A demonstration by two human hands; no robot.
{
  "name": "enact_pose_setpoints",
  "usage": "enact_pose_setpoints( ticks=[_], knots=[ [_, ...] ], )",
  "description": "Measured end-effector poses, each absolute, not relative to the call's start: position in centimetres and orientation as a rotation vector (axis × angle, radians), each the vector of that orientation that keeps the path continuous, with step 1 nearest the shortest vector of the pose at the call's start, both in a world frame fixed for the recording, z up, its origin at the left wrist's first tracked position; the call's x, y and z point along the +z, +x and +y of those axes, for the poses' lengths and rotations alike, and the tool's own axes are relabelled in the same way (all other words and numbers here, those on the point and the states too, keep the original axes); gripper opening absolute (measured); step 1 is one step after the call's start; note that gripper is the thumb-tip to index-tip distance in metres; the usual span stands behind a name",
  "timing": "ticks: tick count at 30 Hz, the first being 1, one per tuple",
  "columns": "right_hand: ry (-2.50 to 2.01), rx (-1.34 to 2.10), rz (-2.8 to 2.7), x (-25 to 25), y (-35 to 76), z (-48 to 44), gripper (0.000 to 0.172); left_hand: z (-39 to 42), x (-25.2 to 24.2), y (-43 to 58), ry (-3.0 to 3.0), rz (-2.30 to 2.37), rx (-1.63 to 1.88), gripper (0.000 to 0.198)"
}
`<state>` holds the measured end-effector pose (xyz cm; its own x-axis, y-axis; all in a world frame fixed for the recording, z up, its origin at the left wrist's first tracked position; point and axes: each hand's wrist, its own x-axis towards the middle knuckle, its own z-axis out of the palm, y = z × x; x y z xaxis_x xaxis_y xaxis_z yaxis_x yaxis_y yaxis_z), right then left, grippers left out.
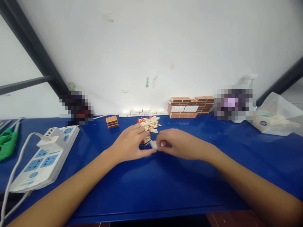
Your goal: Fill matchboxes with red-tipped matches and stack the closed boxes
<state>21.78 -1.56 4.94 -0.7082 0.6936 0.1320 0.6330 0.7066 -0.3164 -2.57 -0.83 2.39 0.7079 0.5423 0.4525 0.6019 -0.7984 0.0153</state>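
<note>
A small white matchbox tray [154,144] lies on the blue table in front of me, partly hidden by my right hand [176,143]. The curled fingers and thumb of that hand are closed on the tray's right side. My left hand [132,142] arches beside a small bunch of red-tipped matches [146,141], fingers and thumb apart. Its thumb tip reaches to the tray's near edge; whether it touches is unclear. Behind my hands spreads a loose heap of matches [151,123].
White trays [142,112] line the wall. Stacked matchboxes [183,115] stand right of them, and a smaller matchbox stack [112,122] sits left. A power strip [56,167] with a cable and green-handled scissors [9,143] lie at left. A tissue pack [272,123] is at right.
</note>
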Motion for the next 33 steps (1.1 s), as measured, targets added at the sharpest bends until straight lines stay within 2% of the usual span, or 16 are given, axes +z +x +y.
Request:
enact_pose_setpoints(
  ticks=[4,7,10,15,20,26,33],
  knots=[
    [-0.981,0.595,-2.623,3.9,21.8,-1.2,0.014,-1.1,1.8,-2.0,-2.865,-0.924,-0.595,0.044],
    [-1.067,0.356,-2.421,2.9,22.2,0.7,0.022,-0.8,1.3,-2.0,-2.886,-0.963,-0.604,0.048],
    [-1.134,0.054,-2.325,1.5,22.8,2.5,0.019,-0.8,0.9,-1.9,-2.904,-0.999,-0.620,0.047],
    [-1.184,0.007,-2.364,-0.3,22.7,3.9,0.027,-1.2,0.7,-1.6,-2.919,-0.998,-0.634,0.038],
    [-1.197,-0.023,-2.382,-0.7,22.0,4.2,0.024,-1.4,1.0,-1.3,-2.928,-0.968,-0.633,0.026],
    [-1.206,-0.074,-2.350,-0.5,23.0,4.7,0.018,-1.8,1.4,-1.3,-2.987,-0.932,-0.574,0.026],
    [-1.225,0.041,-2.304,-0.1,23.4,4.8,0.013,-1.8,1.5,-1.2,-2.986,-0.921,-0.558,0.026]
  ],
)
